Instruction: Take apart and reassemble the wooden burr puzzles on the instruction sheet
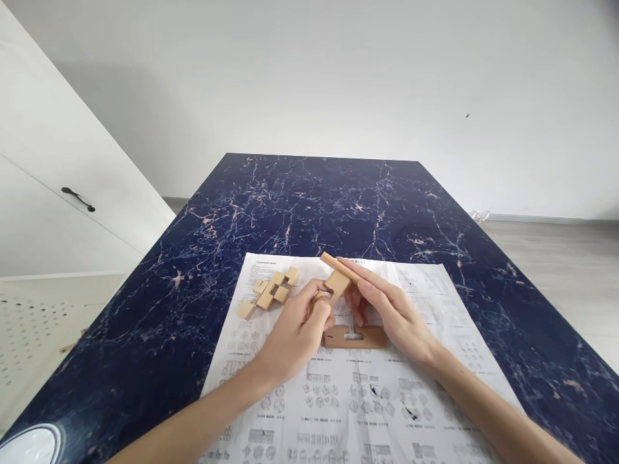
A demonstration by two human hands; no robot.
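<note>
My left hand [304, 325] is closed around a notched wooden puzzle piece [338, 283], tilted above the sheet. In my right hand [387, 306] is a flat wooden strip [333, 263], pinched and lying slantwise against the top end of the notched piece. Whether the two pieces are joined or only touching, I cannot tell. Just below both hands, a darker brown slotted wooden piece [372, 338] rests on the paper. Several small notched wooden pieces [271, 291] lie clustered left of my left hand.
A large printed sheet [333, 386] with small diagrams covers the near part of the blue marble-patterned table [309, 200]. A round white object [33, 446] sits at the near left corner. A white cabinet [53, 148] stands to the left, and a wall rises behind the table.
</note>
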